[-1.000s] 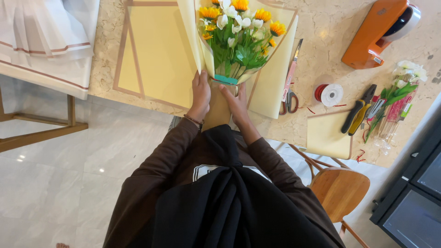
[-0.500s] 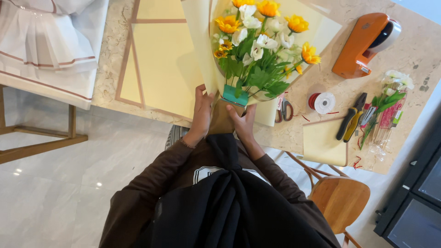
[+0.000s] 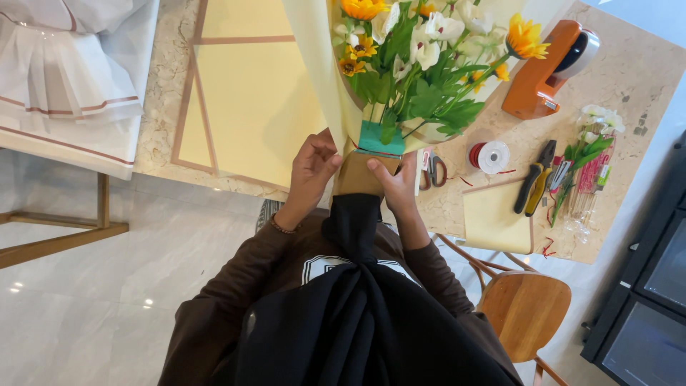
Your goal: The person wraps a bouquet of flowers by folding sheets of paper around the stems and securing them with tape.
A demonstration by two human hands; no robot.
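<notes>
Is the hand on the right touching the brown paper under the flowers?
Touching. The head view shows the right hand with its thumb pressed on the brown paper wrap just below the bouquet, no gap between them.

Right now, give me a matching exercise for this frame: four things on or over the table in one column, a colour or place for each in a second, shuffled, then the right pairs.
Things:
1. tape dispenser
2. ribbon spool
3. pliers
4. bouquet

Colour or place:
A. held up by the left hand and right hand
B. orange, at the table's far right
C. black and yellow handles, beside the small cream sheet
D. red and white, next to the scissors

Pairs: 1-B, 2-D, 3-C, 4-A
</notes>
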